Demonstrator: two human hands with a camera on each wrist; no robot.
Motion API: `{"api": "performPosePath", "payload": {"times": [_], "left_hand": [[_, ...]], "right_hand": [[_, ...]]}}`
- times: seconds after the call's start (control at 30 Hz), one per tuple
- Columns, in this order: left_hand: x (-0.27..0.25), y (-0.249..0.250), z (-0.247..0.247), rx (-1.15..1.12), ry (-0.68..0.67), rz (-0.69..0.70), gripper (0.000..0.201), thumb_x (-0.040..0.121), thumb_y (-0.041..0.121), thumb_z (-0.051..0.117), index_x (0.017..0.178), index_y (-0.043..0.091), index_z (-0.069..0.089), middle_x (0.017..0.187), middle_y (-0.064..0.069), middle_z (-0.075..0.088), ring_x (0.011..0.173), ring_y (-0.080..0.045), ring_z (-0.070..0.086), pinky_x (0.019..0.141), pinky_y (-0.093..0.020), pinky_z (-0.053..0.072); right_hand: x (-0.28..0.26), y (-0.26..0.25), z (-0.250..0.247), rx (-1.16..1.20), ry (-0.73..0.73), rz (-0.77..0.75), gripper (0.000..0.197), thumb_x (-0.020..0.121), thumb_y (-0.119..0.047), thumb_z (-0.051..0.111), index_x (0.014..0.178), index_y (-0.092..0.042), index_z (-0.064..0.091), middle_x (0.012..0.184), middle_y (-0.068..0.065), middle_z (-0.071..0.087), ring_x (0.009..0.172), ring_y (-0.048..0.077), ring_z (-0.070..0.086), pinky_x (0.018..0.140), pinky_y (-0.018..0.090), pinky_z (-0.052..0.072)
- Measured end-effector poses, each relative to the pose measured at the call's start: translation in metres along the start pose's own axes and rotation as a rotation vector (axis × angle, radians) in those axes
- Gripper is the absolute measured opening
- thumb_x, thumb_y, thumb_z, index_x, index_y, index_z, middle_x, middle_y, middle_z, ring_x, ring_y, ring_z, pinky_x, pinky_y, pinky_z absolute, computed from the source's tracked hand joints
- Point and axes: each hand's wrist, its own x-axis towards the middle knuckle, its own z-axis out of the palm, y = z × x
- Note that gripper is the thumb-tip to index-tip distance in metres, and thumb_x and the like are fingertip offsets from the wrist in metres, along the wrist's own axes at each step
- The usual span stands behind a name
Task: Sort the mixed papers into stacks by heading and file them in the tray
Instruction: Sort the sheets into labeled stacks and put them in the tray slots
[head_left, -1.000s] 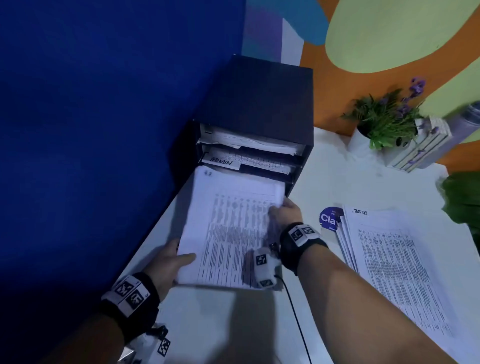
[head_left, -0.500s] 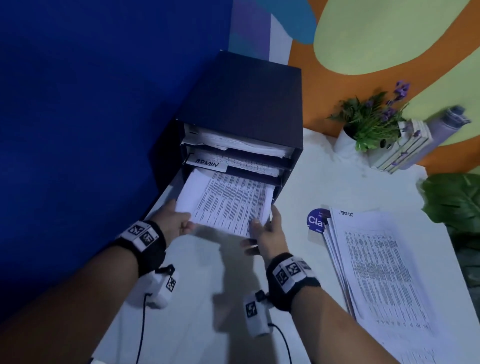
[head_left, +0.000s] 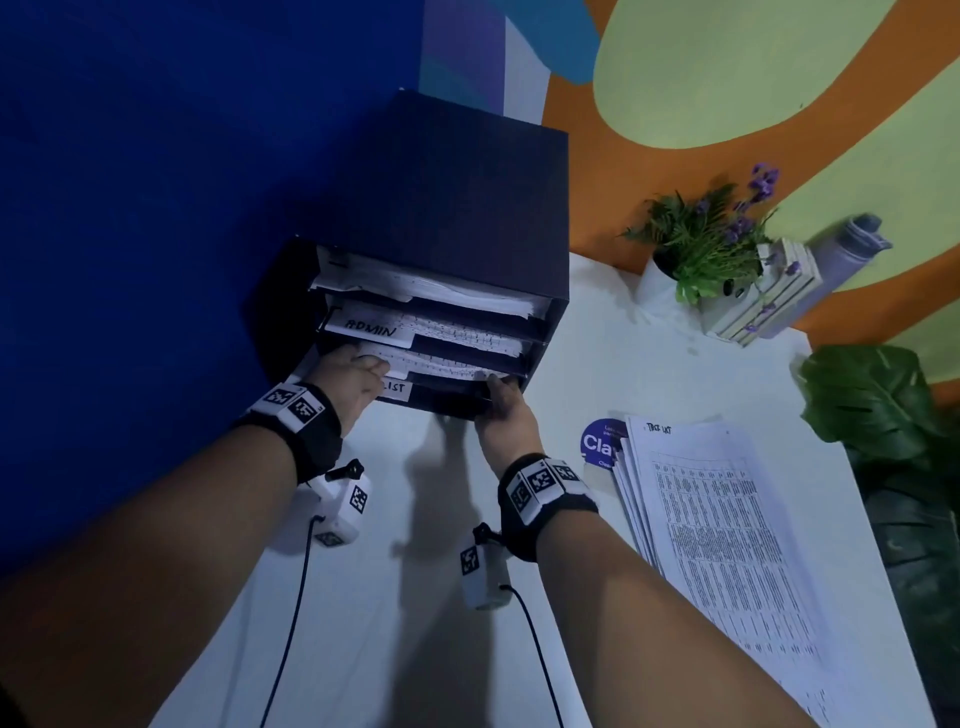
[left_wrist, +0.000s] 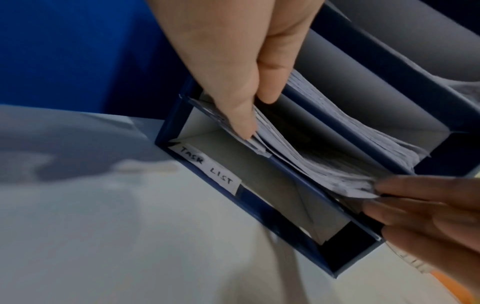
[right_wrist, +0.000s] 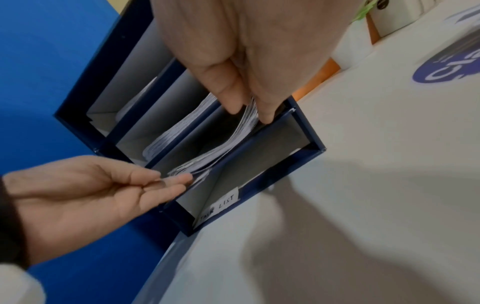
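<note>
Stack (head_left: 441, 366) now slotted, both hands at edges

Head view high above, looking forward and down over both forearms at the tray (head_left: 447, 218) on the table (head_left: 649, 364), left wrist view tight on the tray mouth from the left, right wrist view equally close from the right, all three sharing the "TASK LIST" label (left_wrist: 207, 168).

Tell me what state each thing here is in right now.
Dark blue four-slot paper tray: upright; top two slots hold papers, bottom TASK LIST slot empty.
Stack of printed sheets being filed: almost fully inside the third slot, near edge sticking out.
Left hand: fingers pinch that stack's left corner.
Right hand: fingers pinch its right corner.
Fanned pile of printed sheets: lying flat on the white table, unfiled.
</note>
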Motion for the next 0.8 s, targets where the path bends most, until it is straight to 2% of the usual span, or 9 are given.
{"api": "performPosePath", "payload": {"times": [0.1,0.23,0.3,0.37,0.4,0.43,0.5,0.6,0.8], "left_hand": [[0.002,-0.003,0.0,0.035,-0.005,0.034,0.063,0.09,-0.023,0.034,0.148,-0.001,0.019,0.141,-0.02,0.042,0.133,-0.03,0.043,0.106,-0.035,0.036],[0.003,-0.012,-0.007,0.167,0.05,0.07,0.045,0.09,-0.015,0.049,0.121,0.019,0.049,0.109,-0.002,0.062,0.095,-0.017,0.063,0.085,-0.027,0.054],[-0.003,-0.02,-0.007,0.16,-0.105,0.009,0.042,0.093,-0.014,0.042,0.097,0.027,0.051,0.081,0.011,0.069,0.073,-0.005,0.066,0.064,-0.017,0.054],[-0.022,-0.033,0.005,0.229,-0.274,0.057,0.041,0.094,-0.016,0.026,0.09,0.017,0.05,0.076,0.001,0.066,0.068,-0.011,0.063,0.059,-0.024,0.05],[-0.038,-0.036,0.014,0.241,-0.292,-0.02,0.04,0.094,-0.016,0.026,0.086,0.017,0.048,0.074,-0.001,0.059,0.067,-0.011,0.057,0.06,-0.023,0.045],[-0.048,-0.045,0.023,0.24,-0.241,-0.119,0.037,0.094,-0.013,0.033,0.085,0.02,0.046,0.076,0.001,0.053,0.069,-0.009,0.052,0.063,-0.021,0.041],[-0.07,-0.07,0.039,0.353,-0.109,-0.105,0.033,0.093,-0.004,0.048,0.106,0.026,0.052,0.096,0.004,0.057,0.088,-0.009,0.055,0.078,-0.024,0.045],[-0.092,-0.108,0.066,0.377,-0.183,-0.219,0.045,0.093,0.003,0.053,0.133,0.023,0.049,0.12,0.001,0.058,0.106,-0.014,0.057,0.084,-0.026,0.048],[-0.117,-0.15,0.135,0.433,-0.249,-0.332,0.044,0.092,0.007,0.056,0.135,0.015,0.05,0.122,-0.009,0.057,0.115,-0.022,0.055,0.086,-0.032,0.048]], "right_hand": [[-0.009,0.004,-0.008,-0.044,-0.042,0.024,0.054,0.092,0.001,0.048,0.144,-0.013,0.042,0.155,0.001,0.029,0.142,0.02,0.031,0.118,0.027,0.022],[-0.03,0.02,-0.035,0.01,0.029,0.058,0.046,0.091,0.001,0.049,0.134,-0.013,0.053,0.133,0.005,0.058,0.122,0.016,0.055,0.108,0.027,0.04],[-0.045,0.028,-0.058,-0.008,0.044,0.073,0.038,0.092,0.0,0.05,0.127,-0.012,0.059,0.125,0.005,0.063,0.116,0.016,0.059,0.105,0.027,0.042],[-0.059,0.039,-0.087,-0.098,0.028,0.077,0.036,0.092,-0.002,0.05,0.126,-0.013,0.06,0.127,0.005,0.06,0.119,0.018,0.056,0.105,0.023,0.04],[-0.066,0.045,-0.103,-0.165,0.022,0.089,0.037,0.093,-0.005,0.05,0.127,-0.014,0.06,0.131,0.004,0.057,0.121,0.019,0.054,0.103,0.021,0.037],[-0.071,0.053,-0.121,-0.236,0.027,0.112,0.038,0.094,-0.008,0.049,0.13,-0.015,0.058,0.135,0.005,0.054,0.124,0.02,0.052,0.103,0.022,0.036],[-0.079,0.072,-0.156,-0.364,0.056,0.173,0.04,0.095,-0.011,0.048,0.135,-0.015,0.054,0.14,0.007,0.049,0.127,0.025,0.049,0.104,0.029,0.037],[-0.087,0.108,-0.209,-0.489,0.136,0.281,0.042,0.096,-0.014,0.048,0.138,-0.012,0.049,0.143,0.014,0.042,0.126,0.031,0.048,0.105,0.037,0.039],[-0.089,0.168,-0.287,-0.66,0.21,0.452,0.058,0.094,-0.018,0.048,0.148,-0.01,0.029,0.152,0.015,0.027,0.139,0.033,0.028,0.113,0.04,0.027]]}}
